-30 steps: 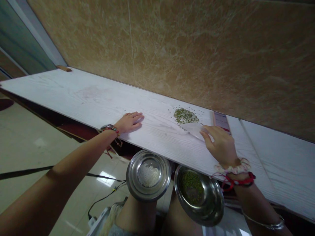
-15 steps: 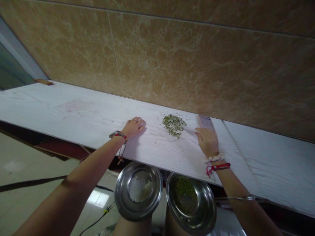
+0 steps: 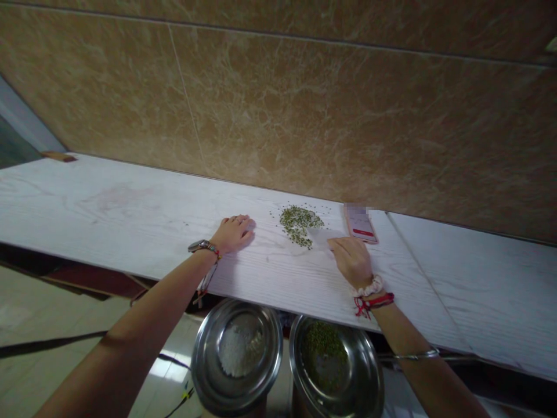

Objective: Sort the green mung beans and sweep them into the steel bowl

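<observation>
Small green beans (image 3: 300,223), which look like mung beans, lie in a loose patch on the white wood-grain board (image 3: 143,232). My right hand (image 3: 351,258) is closed at the right of the patch. Its fingers pinch a pale, see-through flat piece (image 3: 321,237) that reaches to the edge of the beans; its exact kind is unclear. Left of the beans, my left hand (image 3: 234,233) rests palm down on the board, fingers stretched out and holding nothing.
Below the board's front edge, over my legs, sit two metal bowls. The left bowl (image 3: 200,371) contains white grains; the right bowl (image 3: 372,377) contains green beans. A phone (image 3: 362,229) lies by the marbled wall (image 3: 270,116). Dark straps (image 3: 52,343) hang at lower left.
My right hand has drawn toward me and away from the phone, whose screen now shows more. A gap has opened in the patch's lower right. The whole view has shifted slightly.
</observation>
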### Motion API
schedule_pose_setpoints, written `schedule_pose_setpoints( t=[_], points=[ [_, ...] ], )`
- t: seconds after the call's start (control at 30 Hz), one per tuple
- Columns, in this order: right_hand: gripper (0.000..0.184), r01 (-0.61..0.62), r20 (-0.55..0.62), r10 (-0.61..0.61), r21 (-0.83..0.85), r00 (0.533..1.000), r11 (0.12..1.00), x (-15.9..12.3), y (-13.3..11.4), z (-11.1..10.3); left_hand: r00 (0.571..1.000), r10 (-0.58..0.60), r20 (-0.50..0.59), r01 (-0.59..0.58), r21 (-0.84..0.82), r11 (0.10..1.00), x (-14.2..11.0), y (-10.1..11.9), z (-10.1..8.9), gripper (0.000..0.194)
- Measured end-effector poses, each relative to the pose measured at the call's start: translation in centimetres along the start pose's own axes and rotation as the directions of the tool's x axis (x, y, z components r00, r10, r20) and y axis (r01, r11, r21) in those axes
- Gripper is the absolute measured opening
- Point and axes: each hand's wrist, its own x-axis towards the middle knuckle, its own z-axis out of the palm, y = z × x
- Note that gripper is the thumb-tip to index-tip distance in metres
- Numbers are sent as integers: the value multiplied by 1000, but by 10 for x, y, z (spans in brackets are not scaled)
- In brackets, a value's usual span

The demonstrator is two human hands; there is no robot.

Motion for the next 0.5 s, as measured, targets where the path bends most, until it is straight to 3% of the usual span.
schedule_pose_setpoints(
  t=[0.2, 0.5],
  points=[
    [18, -14, -20, 14, 1, 1000, 1000, 0, 0, 0, 996, -91, -13, 91, -3, 996, 7, 3, -4, 40],
    [20, -90, -18, 90, 8, 996, 996, 11, 11, 10, 995, -77, -66, 73, -64, 995, 7, 0, 5, 42]
  ],
)
